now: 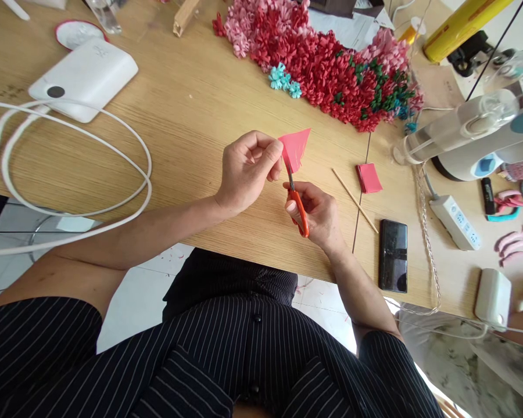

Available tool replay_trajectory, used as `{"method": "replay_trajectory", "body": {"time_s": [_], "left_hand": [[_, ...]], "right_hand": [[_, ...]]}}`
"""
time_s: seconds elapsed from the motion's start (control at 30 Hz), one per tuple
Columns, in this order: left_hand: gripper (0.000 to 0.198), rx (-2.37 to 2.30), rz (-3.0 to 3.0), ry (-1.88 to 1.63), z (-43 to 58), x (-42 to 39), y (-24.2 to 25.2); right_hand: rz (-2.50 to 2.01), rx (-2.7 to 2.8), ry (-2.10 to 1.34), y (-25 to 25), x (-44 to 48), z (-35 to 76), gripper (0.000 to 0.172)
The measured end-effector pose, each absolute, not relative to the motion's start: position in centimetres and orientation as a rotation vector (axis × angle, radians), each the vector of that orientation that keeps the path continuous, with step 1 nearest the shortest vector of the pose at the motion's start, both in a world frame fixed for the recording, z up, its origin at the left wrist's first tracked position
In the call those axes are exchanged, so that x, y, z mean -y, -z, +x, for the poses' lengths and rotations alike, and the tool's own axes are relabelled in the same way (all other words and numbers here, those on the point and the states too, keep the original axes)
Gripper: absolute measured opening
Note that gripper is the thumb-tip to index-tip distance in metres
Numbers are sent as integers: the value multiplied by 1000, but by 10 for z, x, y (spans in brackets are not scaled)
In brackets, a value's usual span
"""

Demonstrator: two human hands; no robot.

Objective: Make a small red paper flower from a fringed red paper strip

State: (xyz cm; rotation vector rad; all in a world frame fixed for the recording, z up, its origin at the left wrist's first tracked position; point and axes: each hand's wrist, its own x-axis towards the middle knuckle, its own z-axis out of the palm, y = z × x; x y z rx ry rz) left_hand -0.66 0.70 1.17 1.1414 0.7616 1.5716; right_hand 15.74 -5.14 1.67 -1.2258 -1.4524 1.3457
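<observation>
– pink in colour, tapering to a point: seeing the paper [295, 150] where, exactly?
– being held up over the wooden table [178, 110], near the front edge, pointing one corner up and to the right.
– being held by which hand?
– being pinched in the left hand [251, 168], at the left side of the sheet, between closed thumb and forefinger; curling the other fingers in below.
– and doing what with the right hand [317, 213]?
– closing thumb and fingers round the orange-handled scissors [303, 217]; aiming the blades away from the body, meeting the lower edge of the paper. not being able to tell the gap between the blades, too small from here.
– going rightward from there, finding what?
– passing a thin stick [355, 201], slanting beside the right hand, then reaching a small stack of red squares [369, 178]. coming nearer the body, finding a black phone [393, 255] lying flat; farther right, a white power strip [455, 222].
– and looking beyond both hands?
– meeting a heap of red and pink flowers [318, 75], mixing in dark green, showing turquoise blossoms [283, 80] along the near side.
– and looking far left?
– coming to a white box-shaped device [87, 75] and a white cable [149, 181], looping out over the table edge.
</observation>
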Motion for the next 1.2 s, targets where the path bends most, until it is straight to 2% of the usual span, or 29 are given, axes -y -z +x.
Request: {"method": "replay_trajectory", "body": {"time_s": [1.2], "left_hand": [[37,-884,1219,-1445,-7,-2,-14]], "right_hand": [[-1186,1424,-1358,-15,50,157,63]]}}
